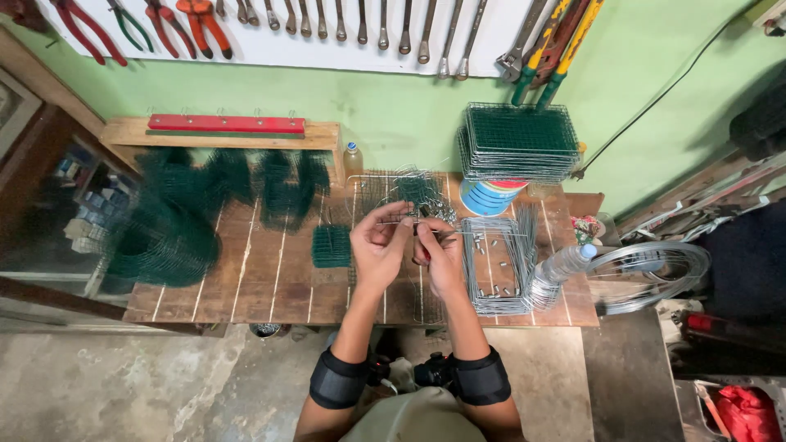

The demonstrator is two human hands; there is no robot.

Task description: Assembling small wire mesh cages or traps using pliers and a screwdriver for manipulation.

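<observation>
Black bands wrap both forearms at six o'clock, nearest the lens, and from them the arms rise to meet over the middle of a wooden plank table; the left hand has thumb and fingertips pinched on a thin straight wire that runs crosswise at the centre, and its other fingers are curled; the right hand is clenched just beside it, touching it at the fingertips, around something red-handled that is mostly hidden, so what it grasps I cannot tell for certain; a bent piece of green wire mesh lies just beyond the fingers, toward twelve o'clock, resting on a flat grid of bare wire; at three o'clock of the hands a bundle of grey wire rectangles frames a scatter of small metal clips, and a clear plastic bottle lies tilted against its far edge; at one o'clock a stack of green mesh panels sits on a striped round tub; at nine o'clock a small folded green mesh square lies apart, with rolls of green mesh farther out at the table's edge; spanners and pliers hang on the wall board at twelve o'clock; a coil of grey wire sits off the table at three o'clock.
</observation>
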